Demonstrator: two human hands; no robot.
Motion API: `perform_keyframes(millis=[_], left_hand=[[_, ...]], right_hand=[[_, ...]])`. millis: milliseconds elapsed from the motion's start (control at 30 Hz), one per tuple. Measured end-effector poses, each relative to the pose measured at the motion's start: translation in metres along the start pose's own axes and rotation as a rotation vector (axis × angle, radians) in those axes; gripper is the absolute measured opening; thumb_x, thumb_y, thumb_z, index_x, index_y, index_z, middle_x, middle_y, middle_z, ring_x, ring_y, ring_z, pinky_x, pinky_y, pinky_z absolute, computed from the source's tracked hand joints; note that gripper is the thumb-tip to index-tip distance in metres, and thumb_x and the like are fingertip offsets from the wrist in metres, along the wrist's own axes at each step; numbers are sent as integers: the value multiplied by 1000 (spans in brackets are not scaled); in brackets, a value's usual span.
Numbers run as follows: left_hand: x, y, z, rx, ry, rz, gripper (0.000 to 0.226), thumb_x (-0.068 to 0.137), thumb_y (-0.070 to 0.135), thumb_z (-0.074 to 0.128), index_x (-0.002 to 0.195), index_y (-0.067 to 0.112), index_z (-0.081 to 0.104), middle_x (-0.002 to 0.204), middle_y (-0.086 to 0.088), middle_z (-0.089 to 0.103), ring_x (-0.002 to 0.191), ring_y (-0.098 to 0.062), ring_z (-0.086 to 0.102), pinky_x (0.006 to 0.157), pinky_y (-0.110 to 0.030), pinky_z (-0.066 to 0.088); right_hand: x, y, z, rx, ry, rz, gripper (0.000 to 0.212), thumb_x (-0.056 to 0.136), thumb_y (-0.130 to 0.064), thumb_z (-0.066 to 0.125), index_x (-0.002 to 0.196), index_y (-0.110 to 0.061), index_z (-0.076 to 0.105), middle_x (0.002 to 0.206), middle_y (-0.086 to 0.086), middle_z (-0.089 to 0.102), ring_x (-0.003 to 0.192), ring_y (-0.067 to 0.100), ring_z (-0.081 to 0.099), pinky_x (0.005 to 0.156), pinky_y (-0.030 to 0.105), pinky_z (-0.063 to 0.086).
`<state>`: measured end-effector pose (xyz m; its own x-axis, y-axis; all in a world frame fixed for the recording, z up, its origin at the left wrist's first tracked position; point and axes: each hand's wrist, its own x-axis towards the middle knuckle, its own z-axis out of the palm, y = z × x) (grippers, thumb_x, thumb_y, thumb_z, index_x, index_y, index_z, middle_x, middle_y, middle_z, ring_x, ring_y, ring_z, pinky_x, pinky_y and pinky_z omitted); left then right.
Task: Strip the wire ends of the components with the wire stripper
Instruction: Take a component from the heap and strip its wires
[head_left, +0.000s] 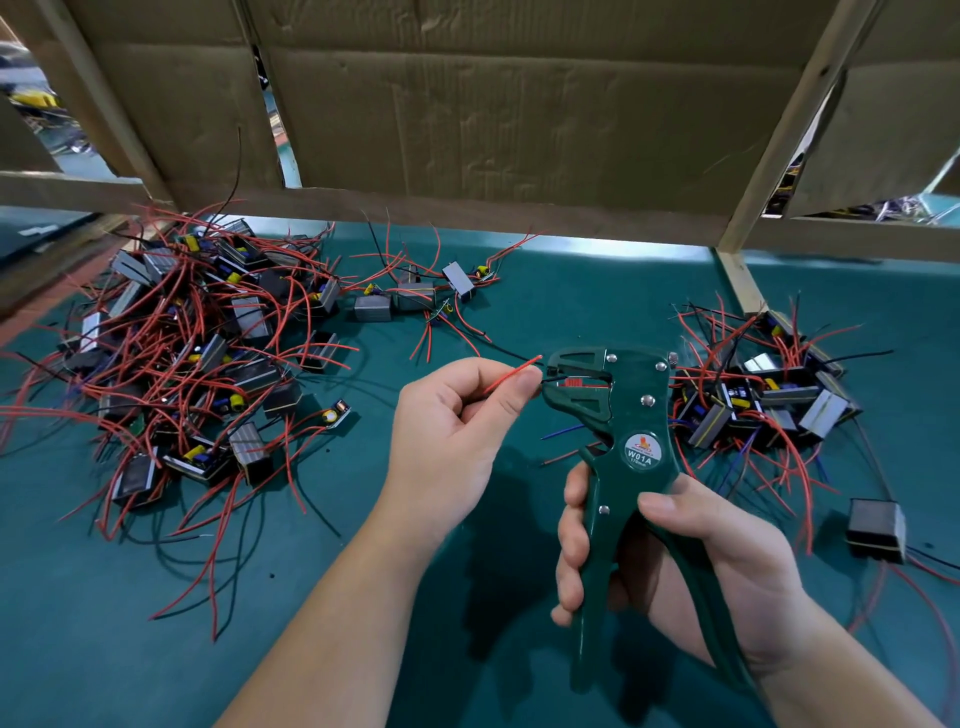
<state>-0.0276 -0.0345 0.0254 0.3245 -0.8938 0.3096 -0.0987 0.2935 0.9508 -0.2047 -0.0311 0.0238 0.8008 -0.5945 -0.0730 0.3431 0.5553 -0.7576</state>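
I see one wire stripper (640, 415) above bench (363, 597) middle, right hand (691, 561) wrapped round both handles. Left hand (452, 431) pinches two wires: red wire (511, 375), black wire (546, 380), black end in stripper mouth. Two component piles: left pile (249, 317), right pile (779, 392).

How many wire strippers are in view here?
1: the green stripper, gripped by the right hand, head at the wires the left hand pinches. Another could be hidden under the heaps.

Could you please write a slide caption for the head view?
The right hand grips a green wire stripper while the left hand pinches a red wire beside its head.
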Motion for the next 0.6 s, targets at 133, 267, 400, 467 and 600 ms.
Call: perform_keyframes(millis=[133, 267, 400, 467, 600], left_hand=[[0, 1, 0, 12, -30, -13, 14, 80, 34, 64, 66, 34, 66, 49, 13, 42, 52, -9, 29, 46, -20, 25], [-1, 2, 1, 13, -22, -9, 17, 80, 32, 65, 64, 29, 65, 50, 14, 41, 50, -7, 29, 46, -18, 25], [-1, 2, 0, 5, -19, 2, 16, 80, 29, 66, 63, 28, 65, 53, 13, 39, 49, -5, 28, 46, -18, 25], [-1, 2, 0, -25, -13, 8, 18, 79, 26, 67, 62, 28, 64, 53, 13, 36, 48, -3, 25, 45, -14, 22], [-1, 2, -1, -73, 3, 27, 22, 79, 21, 68, 59, 28, 65, 48, 15, 37, 45, -1, 25, 44, -10, 23]], right_hand=[[0, 1, -1, -17, 0, -14, 43, 71, -29, 78, 102, -4, 65, 82, 21, 61, 71, 38, 61, 71, 51, 52], [0, 1, -2, -52, 27, -18, 43, 70, -29, 79, 102, -3, 65, 81, 21, 61, 70, 37, 62, 71, 51, 52], [0, 2, -3, -89, 64, -18, 41, 69, -31, 80, 97, -4, 66, 77, 21, 60, 66, 36, 61, 67, 49, 52], [0, 3, -3, -99, 68, -16, 41, 68, -31, 81, 96, -4, 66, 76, 21, 60, 65, 36, 61, 66, 49, 52], [0, 3, -3, -77, 39, -16, 41, 70, -31, 79, 98, -4, 65, 77, 21, 60, 65, 36, 61, 67, 49, 51]])
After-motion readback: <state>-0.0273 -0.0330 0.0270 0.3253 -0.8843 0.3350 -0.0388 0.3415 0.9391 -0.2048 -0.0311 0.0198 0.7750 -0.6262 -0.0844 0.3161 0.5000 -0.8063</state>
